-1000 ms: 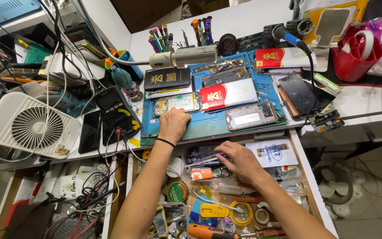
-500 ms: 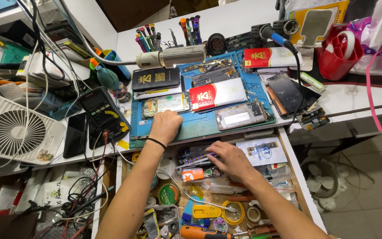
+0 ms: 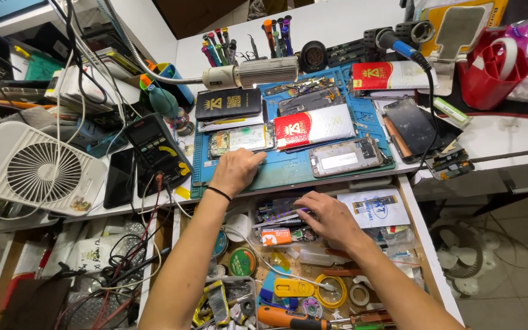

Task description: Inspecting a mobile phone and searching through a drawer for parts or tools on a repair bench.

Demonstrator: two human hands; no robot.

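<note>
My left hand [image 3: 234,172] lies palm down on the blue work mat [image 3: 294,171], its fingertips against an opened phone [image 3: 241,139] with bare internals. A black band circles that wrist. My right hand [image 3: 327,217] reaches into the open drawer [image 3: 407,208] below the bench, fingers spread over a dark tool packet [image 3: 276,211] among small parts; whether it grips anything I cannot tell. Another opened phone [image 3: 344,157] lies on the mat to the right, beside red-and-white boxes [image 3: 313,126].
A white fan [image 3: 32,171] and a black multimeter [image 3: 154,150] sit left of the mat amid cables. A gooseneck lamp [image 3: 255,73], screwdrivers [image 3: 215,43] and a red basket [image 3: 490,73] stand behind. Tape rolls [image 3: 329,291] and an orange screwdriver [image 3: 285,318] fill the drawer.
The view has shifted and drawn closer. My left hand stays on the mat by the opened phone. My right hand has slid slightly left and up inside the drawer.
</note>
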